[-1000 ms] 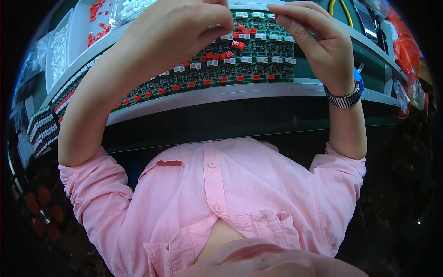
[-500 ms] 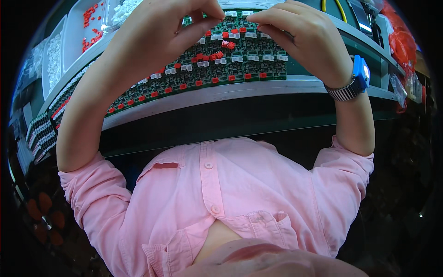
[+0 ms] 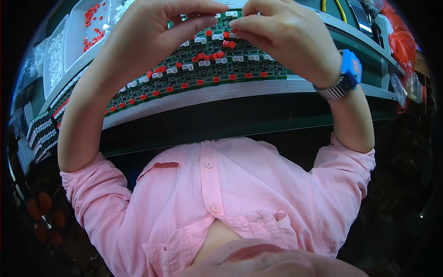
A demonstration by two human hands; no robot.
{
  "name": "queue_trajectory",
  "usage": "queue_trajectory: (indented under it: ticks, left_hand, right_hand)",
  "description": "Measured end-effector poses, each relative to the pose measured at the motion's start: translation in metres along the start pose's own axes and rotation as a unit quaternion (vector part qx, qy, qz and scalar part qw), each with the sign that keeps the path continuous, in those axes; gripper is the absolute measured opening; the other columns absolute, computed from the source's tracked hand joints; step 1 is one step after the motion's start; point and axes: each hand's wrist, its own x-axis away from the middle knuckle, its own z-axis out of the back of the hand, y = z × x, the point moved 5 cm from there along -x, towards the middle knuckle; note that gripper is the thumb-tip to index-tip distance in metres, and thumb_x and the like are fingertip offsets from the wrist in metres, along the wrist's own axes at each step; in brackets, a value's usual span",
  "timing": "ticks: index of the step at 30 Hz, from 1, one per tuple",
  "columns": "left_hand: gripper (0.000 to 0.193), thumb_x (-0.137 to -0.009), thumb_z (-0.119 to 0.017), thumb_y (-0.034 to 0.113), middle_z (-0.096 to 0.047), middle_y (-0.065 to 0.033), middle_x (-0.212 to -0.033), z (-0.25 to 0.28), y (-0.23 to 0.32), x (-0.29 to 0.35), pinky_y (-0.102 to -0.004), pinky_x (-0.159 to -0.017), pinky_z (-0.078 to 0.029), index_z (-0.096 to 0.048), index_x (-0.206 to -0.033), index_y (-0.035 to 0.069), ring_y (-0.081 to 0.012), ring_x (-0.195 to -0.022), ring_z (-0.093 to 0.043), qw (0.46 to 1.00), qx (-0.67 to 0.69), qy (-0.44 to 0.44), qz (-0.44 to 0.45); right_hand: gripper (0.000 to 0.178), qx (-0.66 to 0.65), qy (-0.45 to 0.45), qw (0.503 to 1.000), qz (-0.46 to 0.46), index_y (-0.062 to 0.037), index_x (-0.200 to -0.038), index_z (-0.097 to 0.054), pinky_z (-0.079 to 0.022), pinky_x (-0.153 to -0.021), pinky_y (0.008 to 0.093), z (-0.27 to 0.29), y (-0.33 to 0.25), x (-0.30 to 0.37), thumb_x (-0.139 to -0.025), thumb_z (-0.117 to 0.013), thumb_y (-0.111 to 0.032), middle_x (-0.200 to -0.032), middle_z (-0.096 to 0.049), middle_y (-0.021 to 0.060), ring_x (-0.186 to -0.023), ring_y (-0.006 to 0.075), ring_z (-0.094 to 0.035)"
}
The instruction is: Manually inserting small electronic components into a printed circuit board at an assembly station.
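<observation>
A long panel of green circuit boards (image 3: 258, 69) lies across the bench, with rows of small white connectors (image 3: 237, 58) and red connectors (image 3: 263, 74). A few loose-looking red connectors (image 3: 229, 44) rest amid the rows. Over the panel's far part is my left hand (image 3: 159, 25), its index finger and thumb apart, nothing visible between them. Facing it, my right hand (image 3: 293, 39) has index finger and thumb drawn close at a white connector near the panel's far edge. What that pinch holds, if anything, is too small to make out.
At the far left stand a white tray (image 3: 74, 48) with scattered red pieces and a narrower bin of white pieces (image 3: 54, 60). A metal rail (image 3: 184, 98) borders the panel's near side. Stacked boards (image 3: 41, 136) sit at the left; red plastic bags (image 3: 401, 44) lie far right.
My right hand has moved left, its fingertips closing in near my left hand. My left index finger and thumb, earlier nearly together, have parted.
</observation>
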Motion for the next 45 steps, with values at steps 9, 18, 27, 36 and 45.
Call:
queue_trajectory:
  ticks: [9, 18, 27, 36, 45]
  left_hand:
    - [0.015, -0.081, -0.065, -0.006, -0.067, -0.0083, -0.086, -0.010, 0.002, -0.010, -0.0256, -0.065, -0.048, -0.069, -0.095, -0.002, -0.0182, -0.073, -0.060, 0.999, -0.016, 0.008, -0.040]
    - [0.013, -0.078, -0.065, -0.004, -0.067, -0.0110, -0.080, -0.057, -0.002, -0.045, -0.0318, -0.069, -0.053, -0.068, -0.090, -0.001, -0.0262, -0.073, -0.064, 0.985, -0.110, -0.094, -0.089]
    - [0.002, -0.079, -0.063, -0.002, -0.067, -0.0141, -0.079, -0.073, 0.012, -0.066, -0.0357, -0.070, -0.054, -0.063, -0.081, -0.002, -0.0295, -0.074, -0.065, 0.966, -0.196, -0.163, -0.035]
    - [0.003, -0.082, -0.062, -0.002, -0.067, -0.0146, -0.079, -0.076, 0.018, -0.065, -0.0352, -0.070, -0.054, -0.062, -0.079, -0.001, -0.0297, -0.073, -0.065, 0.958, -0.233, -0.164, -0.037]
    - [0.002, -0.083, -0.063, -0.001, -0.066, -0.0140, -0.078, -0.076, 0.016, -0.063, -0.0348, -0.070, -0.054, -0.062, -0.081, -0.001, -0.0297, -0.073, -0.064, 0.959, -0.224, -0.160, -0.072]
  right_hand:
    - [0.005, -0.133, 0.131, 0.978, -0.092, -0.0021, -0.087, -0.068, -0.047, -0.062, 0.0246, 0.018, 0.003, 0.011, -0.082, -0.069, -0.003, -0.086, -0.065, 0.0072, -0.069, 0.0188, -0.059]
    - [0.016, -0.254, 0.216, 0.910, -0.245, 0.0024, -0.095, -0.069, -0.046, -0.065, 0.0200, 0.022, 0.045, 0.061, -0.081, -0.064, 0.010, -0.091, -0.065, 0.0087, -0.072, 0.0138, -0.058]
    - [0.019, -0.322, 0.256, 0.851, -0.326, 0.0029, -0.097, -0.069, -0.046, -0.066, 0.0196, 0.013, 0.046, 0.080, -0.080, -0.064, 0.011, -0.092, -0.064, 0.0091, -0.073, 0.0145, -0.058]
    - [0.020, -0.282, 0.247, 0.886, -0.271, 0.0028, -0.098, -0.069, -0.046, -0.066, 0.0200, 0.019, 0.044, 0.084, -0.081, -0.063, 0.011, -0.092, -0.064, 0.0093, -0.074, 0.0147, -0.056]
    - [0.019, -0.305, 0.236, 0.884, -0.263, 0.0024, -0.098, -0.069, -0.046, -0.067, 0.0206, 0.017, 0.041, 0.083, -0.081, -0.063, 0.010, -0.093, -0.064, 0.0093, -0.075, 0.0153, -0.057]
